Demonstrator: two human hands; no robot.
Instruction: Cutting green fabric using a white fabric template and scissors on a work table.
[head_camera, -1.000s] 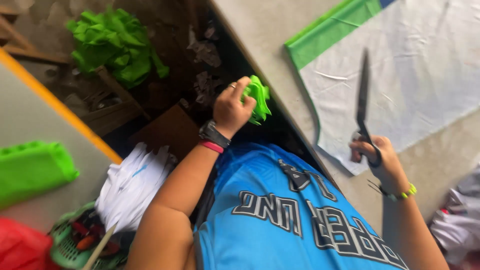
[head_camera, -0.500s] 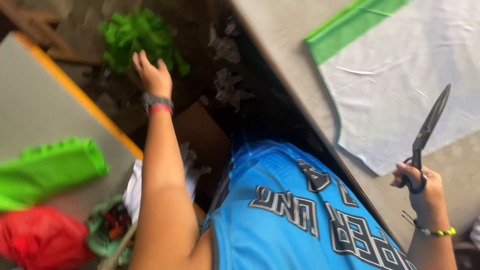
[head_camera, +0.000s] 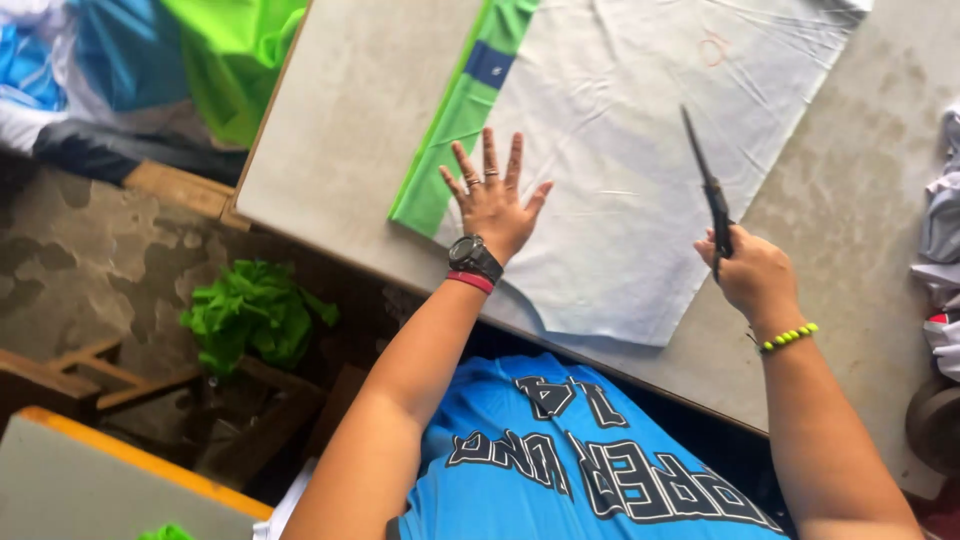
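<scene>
White fabric panel (head_camera: 640, 170) lies flat on our grey table (head_camera: 340, 130), near the front edge; a green strip (head_camera: 450, 130) with a small blue patch (head_camera: 490, 63) runs along its left side. Faint creases across the cloth.

Our left hand (head_camera: 492, 205) lies palm down on the panel's left part, fingers spread wide, just beside the green strip. Black watch (head_camera: 474, 257) and red band at that wrist, ring on one finger.

Our right hand (head_camera: 755, 275) is closed around the handles of dark scissors (head_camera: 708, 190), held over the panel's right part. Blades point up and away from us and look together; we can't tell if the tip touches the cloth. Yellow-green bead bracelet (head_camera: 788, 337) on that wrist.

Containers: we see none in frame. Loose piles only: crumpled green scraps (head_camera: 255, 315) on the floor left of us, green and blue fabric (head_camera: 150, 50) heaped beyond the table's left edge, pale cloth (head_camera: 940, 230) at the right edge.
</scene>
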